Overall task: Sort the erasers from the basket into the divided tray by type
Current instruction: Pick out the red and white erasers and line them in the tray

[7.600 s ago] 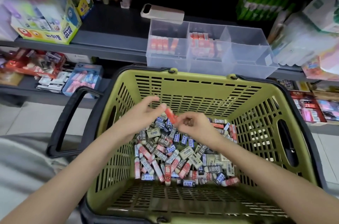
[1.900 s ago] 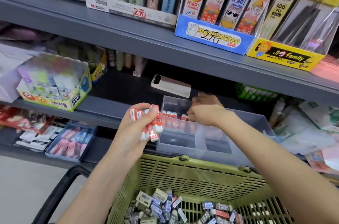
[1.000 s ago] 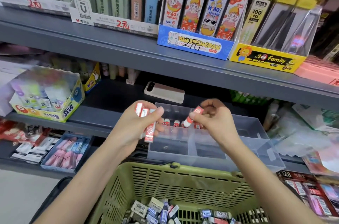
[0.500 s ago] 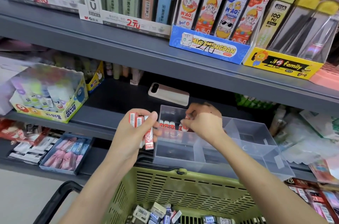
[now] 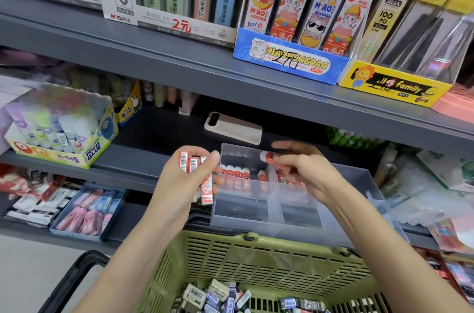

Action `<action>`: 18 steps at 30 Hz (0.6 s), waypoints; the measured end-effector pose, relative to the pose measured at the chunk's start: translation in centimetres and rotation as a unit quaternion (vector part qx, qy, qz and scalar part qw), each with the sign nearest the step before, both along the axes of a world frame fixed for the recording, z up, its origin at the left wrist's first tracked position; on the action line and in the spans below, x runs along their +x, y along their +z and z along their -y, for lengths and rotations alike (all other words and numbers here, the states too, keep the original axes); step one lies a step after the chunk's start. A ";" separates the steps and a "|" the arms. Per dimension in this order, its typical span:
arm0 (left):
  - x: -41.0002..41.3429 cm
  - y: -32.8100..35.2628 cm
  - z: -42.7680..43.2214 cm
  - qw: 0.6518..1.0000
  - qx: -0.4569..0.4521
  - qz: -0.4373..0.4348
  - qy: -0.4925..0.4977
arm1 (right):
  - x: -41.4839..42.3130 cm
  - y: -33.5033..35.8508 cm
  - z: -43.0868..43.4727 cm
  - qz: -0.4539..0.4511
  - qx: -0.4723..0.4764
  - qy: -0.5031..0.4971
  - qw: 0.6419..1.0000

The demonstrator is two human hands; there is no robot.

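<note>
head view: looks down at shop shelving, both forearms reach forward over a green basket [image 5: 256,264].
left hand [image 5: 187,184]: fingers and thumb curled round a small bunch of red-sleeved erasers [image 5: 198,171], barcodes toward the camera, one hanging lower than the rest; held just left of the tray's left wall.
right hand [image 5: 307,171]: thumb and fingers pinch a single red eraser [image 5: 268,157], white end pointing left, tilted; it sits above the back of the tray, over or near the second compartment, apart from the erasers below.
divided tray [image 5: 256,212]: clear plastic, on the lower shelf just behind the basket's far rim; two dividers show, right end partly hidden by the arm.
tray erasers [image 5: 236,174]: red, upright, in a row along the back of the leftmost compartment; a few more red ones in the next compartment, partly hidden by the right hand.
basket erasers [image 5: 213,296]: loose pile, grey, white and blue sleeves, bottom of frame, somewhat blurred.
basket handle [image 5: 74,279]: black, lower left.
shelf clutter: beige phone-like device [image 5: 233,130] flat behind the tray; glue-stick box [image 5: 64,130] at left; blue display box [image 5: 289,59] and yellow display box [image 5: 389,84] on the upper shelf; small bin of pink and blue items [image 5: 87,210] lower left.
</note>
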State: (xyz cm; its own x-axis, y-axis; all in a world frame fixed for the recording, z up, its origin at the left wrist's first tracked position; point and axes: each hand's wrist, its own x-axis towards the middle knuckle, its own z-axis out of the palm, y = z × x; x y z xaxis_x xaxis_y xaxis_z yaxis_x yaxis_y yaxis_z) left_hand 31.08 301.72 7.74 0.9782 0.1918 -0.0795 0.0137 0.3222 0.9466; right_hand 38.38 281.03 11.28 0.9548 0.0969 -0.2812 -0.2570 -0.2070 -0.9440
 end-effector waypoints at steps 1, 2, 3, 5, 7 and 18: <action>0.0 0.0 0.1 1.000 0.000 -0.002 0.000 | 0.0 0.3 0.1 -0.031 0.026 0.026 0.999; 0.0 -0.1 0.1 1.000 -0.001 -0.004 0.001 | -0.1 0.6 0.2 -0.053 0.041 0.053 0.996; -0.1 -0.2 0.2 1.000 -0.004 -0.005 0.003 | -0.1 0.8 0.2 -0.066 0.046 0.080 0.994; -0.2 -0.4 0.1 1.000 -0.008 -0.005 0.007 | -0.2 1.0 0.3 -0.059 0.014 0.118 0.991; -0.3 -0.6 0.1 1.000 -0.008 -0.005 0.012 | -0.1 1.1 0.3 -0.005 -0.055 0.140 0.989; -0.7 -1.2 0.1 1.000 -0.024 -0.002 0.013 | 1.4 -0.1 -0.5 0.147 -0.240 0.162 0.946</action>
State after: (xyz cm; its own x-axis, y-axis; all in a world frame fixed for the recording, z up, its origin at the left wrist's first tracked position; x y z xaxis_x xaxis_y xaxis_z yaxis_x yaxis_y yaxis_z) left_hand 30.36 301.62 6.49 0.9725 0.2137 -0.0921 0.0074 0.3672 0.9301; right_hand 39.76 281.50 11.20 0.9407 0.3258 -0.0947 0.1513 -0.6526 -0.7425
